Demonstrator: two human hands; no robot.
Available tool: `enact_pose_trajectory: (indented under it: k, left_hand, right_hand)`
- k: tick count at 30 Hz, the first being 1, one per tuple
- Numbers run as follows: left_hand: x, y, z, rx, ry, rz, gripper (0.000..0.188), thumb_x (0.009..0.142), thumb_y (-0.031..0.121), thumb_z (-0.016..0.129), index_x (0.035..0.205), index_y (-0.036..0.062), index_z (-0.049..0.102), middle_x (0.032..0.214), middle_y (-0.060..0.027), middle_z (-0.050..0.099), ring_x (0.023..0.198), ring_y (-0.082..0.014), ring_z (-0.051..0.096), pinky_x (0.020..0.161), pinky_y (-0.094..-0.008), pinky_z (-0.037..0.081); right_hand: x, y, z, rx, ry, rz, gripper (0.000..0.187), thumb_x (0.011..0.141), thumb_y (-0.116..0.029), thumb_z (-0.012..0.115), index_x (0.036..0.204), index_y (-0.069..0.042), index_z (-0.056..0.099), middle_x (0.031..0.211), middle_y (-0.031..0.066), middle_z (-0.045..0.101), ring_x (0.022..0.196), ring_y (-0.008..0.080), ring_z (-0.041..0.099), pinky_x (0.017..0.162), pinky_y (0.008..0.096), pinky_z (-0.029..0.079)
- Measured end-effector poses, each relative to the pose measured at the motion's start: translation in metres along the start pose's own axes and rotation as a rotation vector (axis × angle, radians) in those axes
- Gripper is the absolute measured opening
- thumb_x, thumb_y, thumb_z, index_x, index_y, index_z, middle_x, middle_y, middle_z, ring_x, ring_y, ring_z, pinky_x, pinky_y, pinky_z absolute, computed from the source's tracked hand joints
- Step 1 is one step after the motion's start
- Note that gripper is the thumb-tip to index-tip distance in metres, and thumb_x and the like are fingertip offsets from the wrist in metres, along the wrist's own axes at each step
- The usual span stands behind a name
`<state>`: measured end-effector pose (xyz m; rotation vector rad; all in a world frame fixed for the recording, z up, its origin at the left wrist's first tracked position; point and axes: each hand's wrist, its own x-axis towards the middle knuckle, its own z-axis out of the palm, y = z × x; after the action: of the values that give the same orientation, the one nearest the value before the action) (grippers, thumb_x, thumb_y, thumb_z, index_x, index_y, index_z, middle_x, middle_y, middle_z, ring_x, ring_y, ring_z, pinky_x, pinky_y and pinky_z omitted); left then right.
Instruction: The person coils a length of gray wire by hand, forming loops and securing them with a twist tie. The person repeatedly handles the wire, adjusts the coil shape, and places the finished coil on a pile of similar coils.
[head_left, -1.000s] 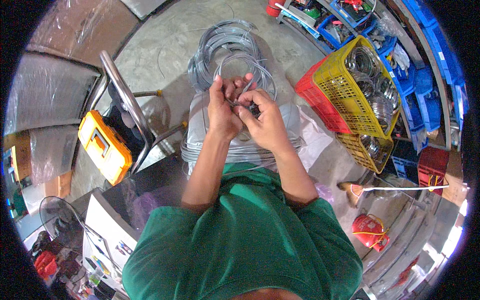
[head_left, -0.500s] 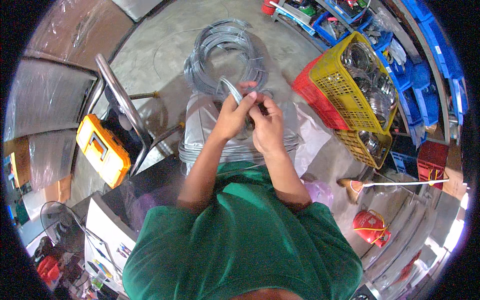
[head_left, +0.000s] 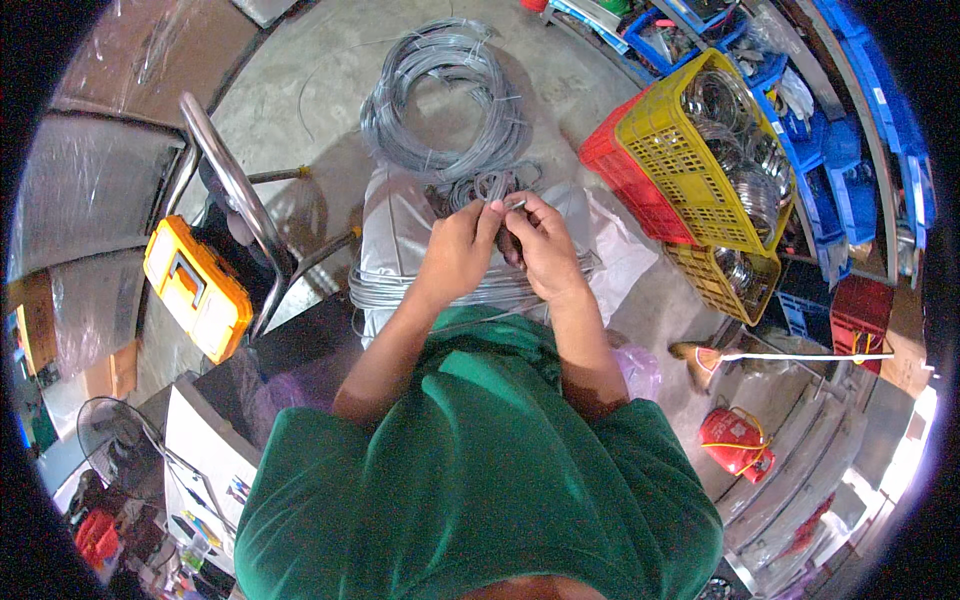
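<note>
My left hand (head_left: 460, 252) and my right hand (head_left: 542, 248) meet above my lap, thumbs close together. Both are closed, with fingers pinching grey wire; a short silvery end shows at the right fingertips. Just beyond the fingers lies a small bunch of looped grey wire (head_left: 490, 186), partly hidden by my hands. Farther off, a large coil of grey wire (head_left: 385, 115) rests on the floor, tied at several places. Another wire coil (head_left: 385, 290) lies across my lap, its middle covered by my forearms.
At right stand yellow crates (head_left: 665, 150) filled with shiny metal rings, beside a red crate (head_left: 610, 160) and blue bins (head_left: 850, 205). At left are a yellow toolbox (head_left: 198, 290) and a bent metal tube frame (head_left: 225, 160). A broom (head_left: 700, 365) and red gas cylinder (head_left: 738, 443) sit lower right.
Both hands have come slightly lower, toward my body. The bent wire bundle that stood up from my left hand no longer rises above the fingers; looped wire now shows just beyond them.
</note>
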<state>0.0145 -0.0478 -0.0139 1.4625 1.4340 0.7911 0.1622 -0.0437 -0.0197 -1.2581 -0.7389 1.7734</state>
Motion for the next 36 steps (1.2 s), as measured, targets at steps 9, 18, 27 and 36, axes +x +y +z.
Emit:
enact_pose_trajectory:
  k: [9,18,27,36]
  left_hand:
    - [-0.015,0.018,-0.025,0.148,-0.09,0.134,0.033,0.104,0.024,0.048,0.088,-0.0027,0.061,0.074,-0.0276,0.062,0.073,-0.0499,0.061,0.063,-0.0544,0.047]
    - [-0.016,0.037,-0.044,0.101,-0.225,0.018,0.039,0.105,0.028,0.047,0.088,-0.0042,0.061,0.073,-0.0254,0.06,0.071,-0.0458,0.06,0.066,-0.0491,0.046]
    - [-0.009,0.035,-0.029,-0.046,-0.168,-0.093,0.043,0.105,0.031,0.047,0.088,-0.0058,0.06,0.068,-0.0214,0.056,0.062,-0.0365,0.051,0.063,-0.0441,0.043]
    - [-0.026,0.043,-0.046,0.187,-0.344,0.115,0.033,0.102,0.024,0.052,0.09,-0.0043,0.063,0.079,-0.0317,0.061,0.077,-0.0491,0.059,0.065,-0.0503,0.047]
  right_hand:
    - [-0.011,-0.024,-0.015,-0.701,-0.168,-0.442,0.021,0.101,-0.02,0.057,0.086,-0.006,0.06,0.064,-0.0038,0.051,0.057,0.0036,0.046,0.051,0.0221,0.035]
    - [-0.029,-0.034,-0.023,-0.633,-0.035,-0.571,0.021,0.097,-0.022,0.064,0.088,-0.002,0.063,0.08,0.0084,0.067,0.063,0.0164,0.058,0.06,0.0315,0.046]
    - [-0.026,-0.026,0.024,0.264,-0.059,-0.318,0.024,0.108,-0.034,0.045,0.108,-0.011,0.049,0.074,0.0047,0.05,0.054,0.0062,0.039,0.046,0.0214,0.03]
    - [-0.039,-0.036,0.014,-0.146,-0.093,-0.258,0.023,0.109,-0.03,0.04,0.111,-0.009,0.051,0.058,-0.005,0.034,0.048,0.0036,0.027,0.042,0.0227,0.023]
